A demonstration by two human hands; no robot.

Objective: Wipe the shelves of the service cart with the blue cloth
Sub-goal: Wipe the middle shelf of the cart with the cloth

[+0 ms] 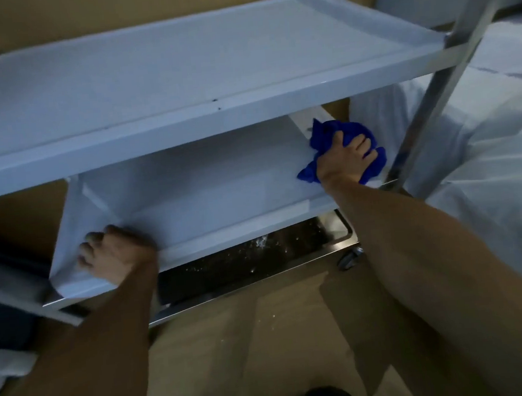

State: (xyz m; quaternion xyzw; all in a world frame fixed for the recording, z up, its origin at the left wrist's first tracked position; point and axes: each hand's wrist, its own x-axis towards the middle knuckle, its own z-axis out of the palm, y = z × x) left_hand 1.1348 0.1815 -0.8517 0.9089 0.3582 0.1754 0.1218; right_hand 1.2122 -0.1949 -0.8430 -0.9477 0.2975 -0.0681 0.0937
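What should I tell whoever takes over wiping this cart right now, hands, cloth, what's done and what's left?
Right hand presses the bunched blue cloth onto the right end of the middle shelf.
Left hand grips that shelf's front left corner, steadying the cart.
Top shelf holds nothing; a few dark specks sit on its front rim.
Done: cannot tell which surfaces are already wiped.
Left: the rest of the middle shelf, and the bottom shelf, which shows white crumbs.

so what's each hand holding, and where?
Right hand grips the bunched blue cloth from above, on the middle shelf. Left hand holds that shelf's front-left edge.
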